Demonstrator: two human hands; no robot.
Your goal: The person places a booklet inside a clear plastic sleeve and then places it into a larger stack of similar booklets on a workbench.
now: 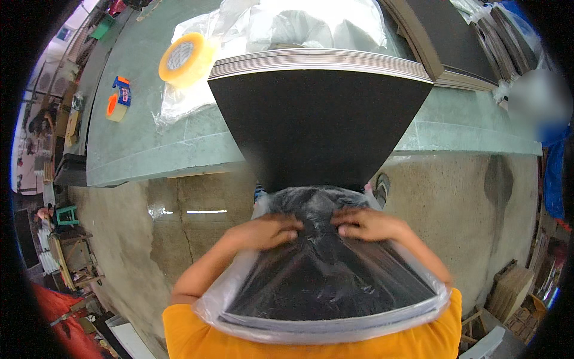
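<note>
A stack of black boards (320, 119) sticks out from the green table (149, 143) toward me. Its near end is sheathed in a clear plastic bag (323, 281) that reaches back to my chest. My left hand (269, 231) presses on top of the bag, fingers bunching the film near its open edge. My right hand (365, 226) grips the film just beside it, the fingertips of both hands almost meeting at the middle. The far part of the stack is bare and rests on the table.
A big yellow tape roll (182, 58) and an orange tape dispenser (118, 99) lie on the table's left part. Loose clear plastic bags (299, 24) pile behind the stack. More dark boards (460, 42) lie at the back right. Below is a concrete floor (179, 239).
</note>
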